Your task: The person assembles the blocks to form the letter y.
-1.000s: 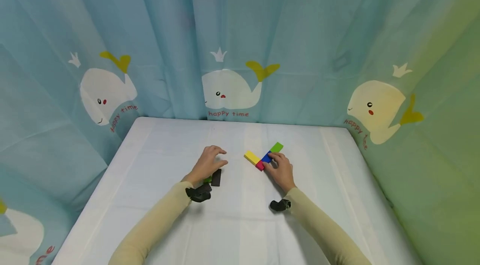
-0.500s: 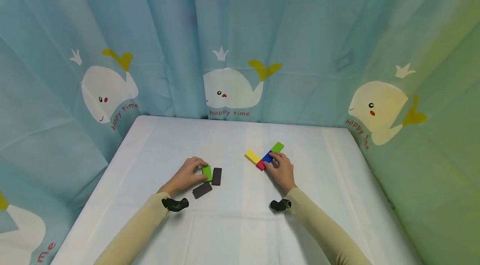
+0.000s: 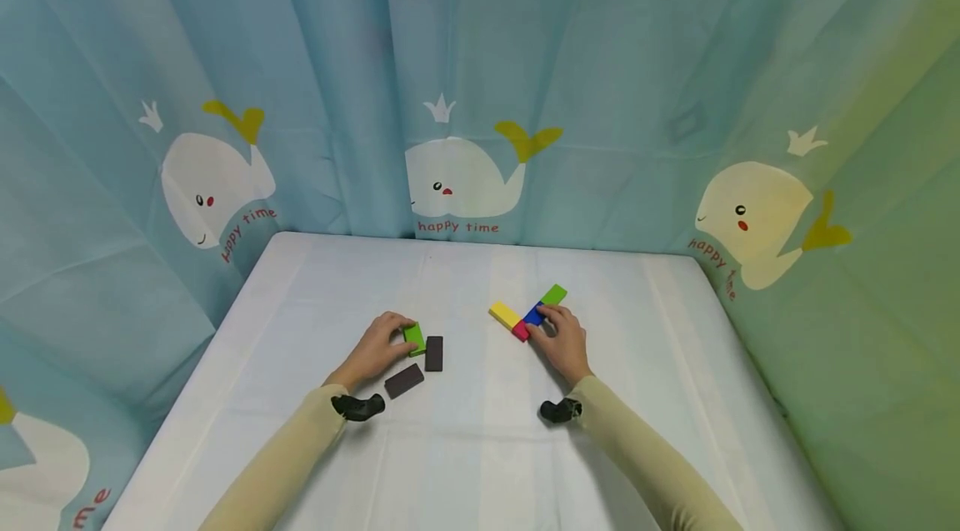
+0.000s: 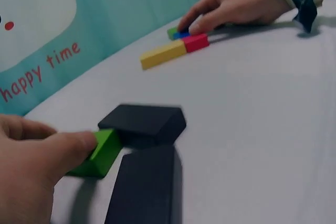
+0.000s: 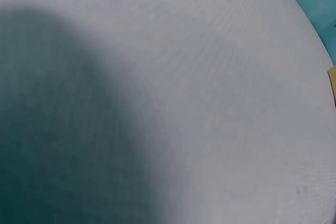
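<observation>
My left hand (image 3: 374, 348) pinches a green block (image 3: 414, 338) between thumb and fingers; in the left wrist view the thumb lies along the green block (image 4: 101, 154). Right beside it are two black blocks, one upright in view (image 3: 434, 353) and one slanted (image 3: 405, 381). My right hand (image 3: 562, 345) grips a blue block (image 3: 534, 316), its thumb near the red block (image 3: 521, 331). A yellow block (image 3: 503, 315) meets the red one end to end, and another green block (image 3: 555, 294) continues from the blue one, making a V shape.
The blocks lie on a white table (image 3: 480, 448) with a whale-printed curtain (image 3: 615, 97) behind and at both sides. Black wrist devices sit on the left cuff (image 3: 358, 408) and right cuff (image 3: 561, 411). The right wrist view shows mostly white tabletop (image 5: 226, 103).
My left hand has drawn back left and down from above the black blocks and taken hold of the green block, which has since shifted slightly away from me. The right hand keeps its place.
</observation>
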Available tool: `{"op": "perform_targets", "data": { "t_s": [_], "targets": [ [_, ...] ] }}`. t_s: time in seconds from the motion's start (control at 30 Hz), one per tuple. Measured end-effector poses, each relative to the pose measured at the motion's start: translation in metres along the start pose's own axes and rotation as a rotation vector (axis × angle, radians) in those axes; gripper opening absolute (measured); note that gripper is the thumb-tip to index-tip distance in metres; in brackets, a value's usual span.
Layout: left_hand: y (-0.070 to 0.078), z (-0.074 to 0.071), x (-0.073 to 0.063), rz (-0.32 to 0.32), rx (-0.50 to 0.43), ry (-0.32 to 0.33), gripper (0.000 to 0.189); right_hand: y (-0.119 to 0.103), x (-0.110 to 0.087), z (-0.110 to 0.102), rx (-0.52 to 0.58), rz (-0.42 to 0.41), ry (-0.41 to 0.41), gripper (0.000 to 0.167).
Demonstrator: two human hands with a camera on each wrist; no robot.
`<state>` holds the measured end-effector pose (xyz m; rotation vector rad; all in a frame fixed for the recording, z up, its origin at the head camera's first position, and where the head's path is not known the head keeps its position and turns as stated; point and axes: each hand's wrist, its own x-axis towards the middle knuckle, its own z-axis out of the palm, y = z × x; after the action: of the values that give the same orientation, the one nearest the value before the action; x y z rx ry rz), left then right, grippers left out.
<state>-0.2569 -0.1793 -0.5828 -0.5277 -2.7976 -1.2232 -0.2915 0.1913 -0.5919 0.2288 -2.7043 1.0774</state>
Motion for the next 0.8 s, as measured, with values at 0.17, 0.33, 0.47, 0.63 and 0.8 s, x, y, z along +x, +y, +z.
{"op": "perform_targets", "data": {
  "t_s": [0.17, 0.33, 0.47, 0.63, 0.8],
  "targets": [
    [0.004, 0.002, 0.001, -0.052, 0.024, 0.004, 0.048, 0.001, 0.000, 0.000, 0.011, -0.009, 0.005, 0.047],
    [0.008, 0.002, 0.001, -0.082, 0.056, -0.018, 0.058, 0.001, 0.000, 0.001, 0.008, -0.006, 0.013, 0.047],
    [0.012, 0.001, 0.003, -0.078, 0.098, 0.005, 0.057, 0.001, -0.001, 0.002, 0.004, -0.003, 0.014, 0.047],
    [0.020, 0.001, 0.007, -0.120, 0.102, 0.075, 0.054, 0.000, -0.001, 0.002, 0.002, 0.000, 0.006, 0.047],
    [0.025, 0.004, 0.018, -0.193, 0.002, 0.184, 0.050, -0.001, -0.001, 0.001, 0.003, -0.008, 0.014, 0.047]
  ]
}}
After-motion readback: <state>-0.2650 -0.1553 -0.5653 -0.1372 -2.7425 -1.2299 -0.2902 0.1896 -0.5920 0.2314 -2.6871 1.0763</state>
